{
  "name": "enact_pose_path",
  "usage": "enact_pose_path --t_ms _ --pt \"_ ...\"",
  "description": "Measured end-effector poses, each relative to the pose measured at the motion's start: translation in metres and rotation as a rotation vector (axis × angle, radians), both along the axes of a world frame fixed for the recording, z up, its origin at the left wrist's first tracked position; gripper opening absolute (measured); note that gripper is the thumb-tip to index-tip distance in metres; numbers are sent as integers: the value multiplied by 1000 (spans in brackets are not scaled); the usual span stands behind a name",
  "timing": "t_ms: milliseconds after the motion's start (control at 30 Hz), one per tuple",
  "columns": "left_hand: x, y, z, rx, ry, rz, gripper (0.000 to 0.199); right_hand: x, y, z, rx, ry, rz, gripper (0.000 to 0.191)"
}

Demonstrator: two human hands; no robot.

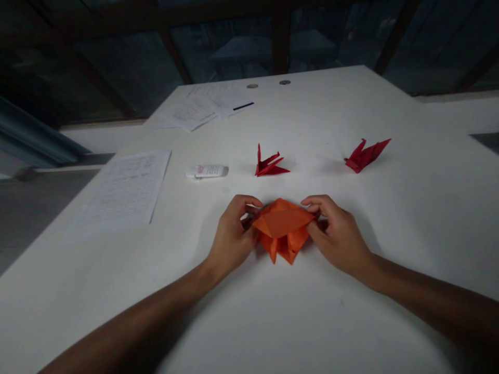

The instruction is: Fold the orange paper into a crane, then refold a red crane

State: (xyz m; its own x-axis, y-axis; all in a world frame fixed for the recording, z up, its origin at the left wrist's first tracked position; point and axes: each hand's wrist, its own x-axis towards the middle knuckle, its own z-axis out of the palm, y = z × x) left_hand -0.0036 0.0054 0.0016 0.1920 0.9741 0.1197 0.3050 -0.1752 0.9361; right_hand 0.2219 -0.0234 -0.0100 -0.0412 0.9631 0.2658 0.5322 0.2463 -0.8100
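The orange paper (283, 222) sits on the white table (307, 322) between the two hands, partly folded, with a wide flap across its top and narrower points beneath that face the wearer. The left hand (235, 231) has the left corner of the orange paper, its fingers curled and nearly closed, thumb against the fingers. The right hand (338, 235) pinches the right corner in much the same way, fingers bent and thumb under the edge (the two grips almost mirror each other). Both forearms reach in from the wearer's side of the orange paper.

Just beyond the orange paper stands a red crane (270, 163), its points spread. A second crane (364, 157) is farther off, beyond the orange paper and to its right. Beyond it to the left lies a white tube (207, 171) with small print, and farther left, a written sheet (127, 189). More papers (202, 108) overlap well beyond the orange paper, on the left, with a dark strip (244, 106) at their right edge. Straight beyond it, near the table's far edge, are two round fittings (252, 86).
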Motion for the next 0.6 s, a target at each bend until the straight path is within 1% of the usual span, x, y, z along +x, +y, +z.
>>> enact_pose_path --t_ms 167,233,333,400,500,600 --pt "-1 2 4 190 86 -18 28 -1 1 -1 -79 30 19 44" --pt "-1 3 4 239 112 -28 30 -1 1 -1 -87 49 19 43" --pt "-2 4 3 210 74 4 32 0 3 -4 -61 115 -17 34" --pt "-2 5 2 176 44 40 32 1 4 -6 -73 206 -35 30" --pt "-1 5 1 150 18 82 29 1 6 -9 -151 360 -23 34" --pt "0 4 2 134 -31 107 24 0 8 -11 -199 422 4 43"
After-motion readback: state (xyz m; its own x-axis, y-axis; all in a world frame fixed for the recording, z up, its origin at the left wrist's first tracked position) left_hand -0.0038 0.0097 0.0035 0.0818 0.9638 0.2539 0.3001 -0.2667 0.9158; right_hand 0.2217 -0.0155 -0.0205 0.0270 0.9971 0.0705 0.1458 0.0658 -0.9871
